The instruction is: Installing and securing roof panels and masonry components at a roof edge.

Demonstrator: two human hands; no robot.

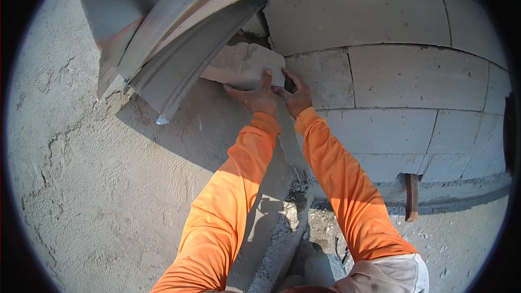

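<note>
A pale, rough-edged piece of concrete block (244,64) sits in the corner where the block wall meets the plastered wall, below the metal sheeting. My left hand (256,97) grips its near edge, one finger laid up along its face and another reaching left under the lower edge. Beside it, my right hand (297,97) holds the block's right corner, with thumb and fingers bent around a dark gap next to the wall. Both of my orange sleeves stretch forward, and the hands nearly touch. The far side of the block is hidden.
Bent grey metal sheets (187,57) overhang the corner at upper left. On the right rises the wall of large grey blocks (418,78). A rough plastered wall (81,157) fills the left. A brown bar (412,198) juts from the wall's base; rubble (325,228) lies below.
</note>
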